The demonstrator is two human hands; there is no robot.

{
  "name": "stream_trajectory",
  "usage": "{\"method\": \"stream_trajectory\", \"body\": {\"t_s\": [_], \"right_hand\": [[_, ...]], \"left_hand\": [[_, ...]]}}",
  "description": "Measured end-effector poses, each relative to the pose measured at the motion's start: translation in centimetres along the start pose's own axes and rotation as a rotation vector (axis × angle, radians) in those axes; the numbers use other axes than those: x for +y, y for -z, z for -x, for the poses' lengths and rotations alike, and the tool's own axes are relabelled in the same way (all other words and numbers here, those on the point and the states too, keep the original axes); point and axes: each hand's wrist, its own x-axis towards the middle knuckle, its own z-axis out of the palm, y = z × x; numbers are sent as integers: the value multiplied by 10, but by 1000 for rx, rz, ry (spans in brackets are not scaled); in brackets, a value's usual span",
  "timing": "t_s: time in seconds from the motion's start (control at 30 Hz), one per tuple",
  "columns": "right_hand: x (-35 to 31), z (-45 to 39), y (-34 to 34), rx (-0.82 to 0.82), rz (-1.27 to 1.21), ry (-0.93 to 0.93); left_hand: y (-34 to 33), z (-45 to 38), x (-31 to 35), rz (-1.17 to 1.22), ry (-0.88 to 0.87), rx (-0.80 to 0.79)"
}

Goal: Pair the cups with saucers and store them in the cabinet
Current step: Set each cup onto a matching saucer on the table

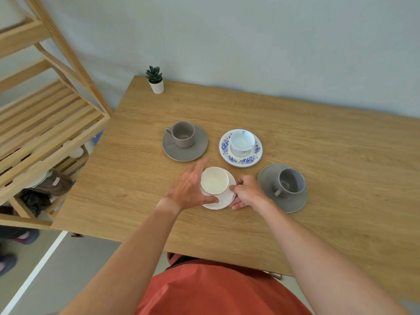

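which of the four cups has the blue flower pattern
The footed blue-and-white cup on the flowered saucer, far right of the group; the others are plain grey or white.

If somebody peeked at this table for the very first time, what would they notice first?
Probably the two hands in the middle: the left hand and right hand hold the white saucer from both sides, with the white cup sitting on it. Next, the blue-flowered cup and saucer just behind, between two grey cup-and-saucer sets. A little potted plant stands at the far corner.
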Motion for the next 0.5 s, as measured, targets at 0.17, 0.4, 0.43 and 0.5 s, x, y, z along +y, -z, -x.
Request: {"method": "stream_trajectory", "body": {"t_s": [0.17, 0.4, 0.43, 0.5], "right_hand": [[2, 6, -7, 18, -56, -4], [6, 20, -23, 74, -163, -36], [8, 22, -27, 94, -184, -41], [12, 24, -36, 147, -226, -34]], "left_hand": [[-2, 9, -26, 85, 49, 83], [-4, 12, -44, 269, -4, 160], [-5, 11, -44, 275, -11, 166], [-7, 10, -45, 312, -18, 190]]}}
